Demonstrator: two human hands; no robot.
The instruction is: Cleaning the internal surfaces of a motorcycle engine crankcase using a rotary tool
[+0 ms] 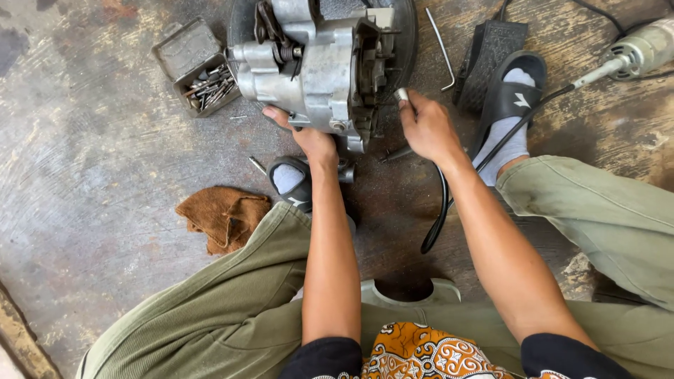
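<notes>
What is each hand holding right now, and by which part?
Left hand steadies the grey engine casing at its lower edge. Right hand pinches a small metal cylinder at its lower end.

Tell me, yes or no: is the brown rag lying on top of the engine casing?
No, the brown rag lies on the floor beside the left knee, apart from the engine casing.

Stained concrete floor (91,154) strewn with workshop things

A grey engine casing (309,67) sits at the floor's far edge, a small metal tin of bolts (200,70) touching its left side. A brown rag (223,216) lies nearer, left of centre. A bent metal rod (441,48), a black foot pedal (488,52) and a black cable (441,210) lie to the right.
</notes>
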